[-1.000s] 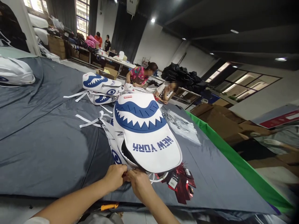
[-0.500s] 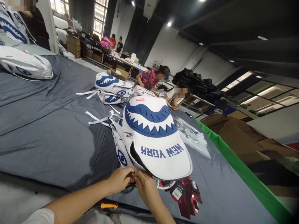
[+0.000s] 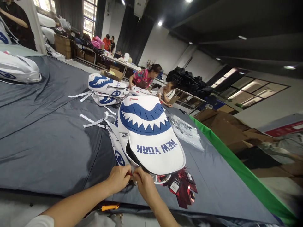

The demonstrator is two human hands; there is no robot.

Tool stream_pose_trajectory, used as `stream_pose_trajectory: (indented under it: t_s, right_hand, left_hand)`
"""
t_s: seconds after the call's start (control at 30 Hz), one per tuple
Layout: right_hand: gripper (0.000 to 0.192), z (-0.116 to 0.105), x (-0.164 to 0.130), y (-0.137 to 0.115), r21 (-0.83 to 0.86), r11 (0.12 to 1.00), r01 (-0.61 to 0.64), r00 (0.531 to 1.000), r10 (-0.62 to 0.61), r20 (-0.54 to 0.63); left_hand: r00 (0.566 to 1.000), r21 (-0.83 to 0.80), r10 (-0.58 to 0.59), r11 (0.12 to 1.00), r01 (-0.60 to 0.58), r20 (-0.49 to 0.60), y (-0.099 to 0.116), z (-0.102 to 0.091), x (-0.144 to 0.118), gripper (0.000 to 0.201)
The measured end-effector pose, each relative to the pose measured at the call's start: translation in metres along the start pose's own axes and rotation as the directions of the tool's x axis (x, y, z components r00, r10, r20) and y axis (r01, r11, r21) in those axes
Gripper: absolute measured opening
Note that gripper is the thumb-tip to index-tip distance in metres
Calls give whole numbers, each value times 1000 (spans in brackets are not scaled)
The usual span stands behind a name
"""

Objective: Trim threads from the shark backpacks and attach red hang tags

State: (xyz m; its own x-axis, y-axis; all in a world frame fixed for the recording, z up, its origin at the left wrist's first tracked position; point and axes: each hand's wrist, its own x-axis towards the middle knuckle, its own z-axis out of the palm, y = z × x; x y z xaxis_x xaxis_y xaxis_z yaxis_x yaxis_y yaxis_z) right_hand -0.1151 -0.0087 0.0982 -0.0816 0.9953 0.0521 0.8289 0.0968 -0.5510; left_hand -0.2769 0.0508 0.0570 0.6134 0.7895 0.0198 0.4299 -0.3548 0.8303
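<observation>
A white backpack (image 3: 151, 138) with a blue toothed mouth and "NEW YORK" lettering lies in front of me, its top flap gaping on the left side. At its near edge my left hand (image 3: 119, 178) and my right hand (image 3: 145, 181) are close together, fingertips pinched. A small reddish bit shows between them, too small and covered to name. White straps (image 3: 94, 121) trail out to the left of the backpack. Just right of my right hand, dark red shiny hang tags (image 3: 184, 192) are fanned out, one with a white label.
More white backpacks (image 3: 106, 83) are stacked beyond, and another (image 3: 19, 67) is at far left. Clear plastic bags (image 3: 186, 130) lie right of the backpack. A green strip (image 3: 227, 151) edges the grey-covered table (image 3: 59, 142). An orange-handled tool (image 3: 110, 207) is near the front edge. Two people lean over the far side.
The view has swung slightly right, so things sit further left in it. Both hands stay pinched together at the backpack's near edge, with a little more red showing between them.
</observation>
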Motion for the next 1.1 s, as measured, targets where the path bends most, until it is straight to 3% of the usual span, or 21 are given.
stream_pose_trajectory:
  t_s: [0.1,0.17,0.23,0.33,0.4,0.5,0.63,0.77,0.9,1.03,1.1]
  right_hand:
    - [19,-1,0,-1,7,1000,26,1000,-25,-15]
    - [19,-1,-1,-1,-1,999,47,999,-47,-22]
    - [19,0,-2,-1,17,999,47,998,-47,-31]
    - [19,1,-3,-1,61,998,31,999,-30,-30]
    - [18,1,-3,-1,60,998,34,999,-33,-24]
    - [18,2,-3,-1,72,997,30,999,-28,-30]
    - [18,2,-3,0,137,990,12,998,-4,-56]
    - [16,1,-5,-1,164,986,42,998,-32,-61]
    - [16,-1,-5,-2,182,983,40,996,-25,-83]
    - [16,1,-6,0,167,984,64,993,-46,-110]
    - [17,2,-6,0,187,980,64,991,-40,-130]
  left_hand:
    - [997,-65,10,998,-4,82,3,-3,0,19]
    - [999,-8,-28,1000,28,28,4,-4,0,17]
    - [999,-58,-49,997,49,6,4,-4,0,12]
    - [988,-270,-6,962,48,156,4,-2,0,14]
    - [990,-195,-22,980,48,137,4,-2,0,19]
    - [999,-5,-46,999,46,-7,5,-3,0,15]
    - [993,-114,27,993,-14,117,8,-6,0,21]
    - [999,-28,-39,999,39,-8,7,-5,2,11]
    - [993,-209,29,978,-4,116,6,-4,2,17]
    - [999,-12,-43,999,43,-22,9,-5,3,15]
    - [1000,-42,-16,999,16,13,10,-5,4,13]
